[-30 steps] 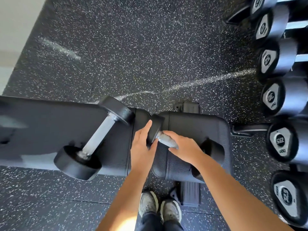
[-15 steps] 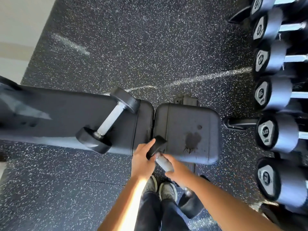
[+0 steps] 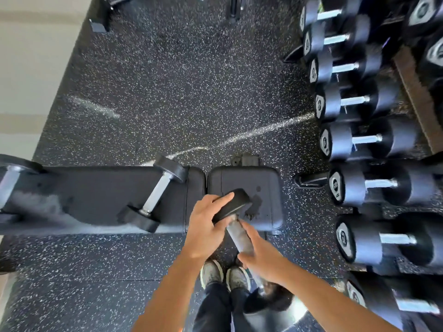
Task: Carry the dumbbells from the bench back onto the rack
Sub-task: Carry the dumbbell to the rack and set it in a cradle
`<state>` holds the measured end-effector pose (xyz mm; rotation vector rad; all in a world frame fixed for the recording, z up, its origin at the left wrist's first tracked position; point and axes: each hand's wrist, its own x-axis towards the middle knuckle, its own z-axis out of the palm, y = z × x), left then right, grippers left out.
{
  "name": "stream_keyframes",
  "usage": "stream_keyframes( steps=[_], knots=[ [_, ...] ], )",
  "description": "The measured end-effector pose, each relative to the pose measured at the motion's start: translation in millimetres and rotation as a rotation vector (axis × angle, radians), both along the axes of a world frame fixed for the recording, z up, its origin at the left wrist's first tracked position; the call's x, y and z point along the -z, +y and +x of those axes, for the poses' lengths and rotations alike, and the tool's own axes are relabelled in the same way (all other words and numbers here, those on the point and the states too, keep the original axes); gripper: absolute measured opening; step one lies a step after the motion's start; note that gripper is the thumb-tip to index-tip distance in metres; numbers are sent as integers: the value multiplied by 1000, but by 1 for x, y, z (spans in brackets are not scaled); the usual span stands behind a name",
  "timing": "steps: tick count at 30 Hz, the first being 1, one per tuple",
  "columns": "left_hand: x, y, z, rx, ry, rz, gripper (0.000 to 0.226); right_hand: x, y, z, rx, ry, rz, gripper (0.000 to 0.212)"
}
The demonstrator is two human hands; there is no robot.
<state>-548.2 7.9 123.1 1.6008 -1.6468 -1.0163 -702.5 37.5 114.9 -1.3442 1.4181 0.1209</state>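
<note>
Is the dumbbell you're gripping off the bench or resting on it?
Off. The dumbbell is tilted, left hand on its upper head, right hand round the handle, lower head down by the shoes, past the bench edge.

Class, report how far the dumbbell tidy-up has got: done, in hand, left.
Done: unclear; the rack holds many weights. In hand: one dumbbell, left hand on its head, right hand on its handle. Left: another dumbbell lies on the bench.
</note>
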Motion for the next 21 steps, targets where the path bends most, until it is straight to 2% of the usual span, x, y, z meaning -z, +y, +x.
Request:
stream_keyframes(
  steps=[5,13,17,21],
  knots=[
    [-75,-21,-12,104,56,-141,48,-78,-5,-14,61,-75,-57,83],
    [-185,-64,-59,372,175,-227,46,-201,0,-51,362,-291,-245,87],
    [-234,-75,-100,494,225,-269,54,-236,12,-79,569,-445,-289,86],
    [-270,-76,-150,631,264,-339,51,-257,28,-117,696,-509,-403,86]
  ],
)
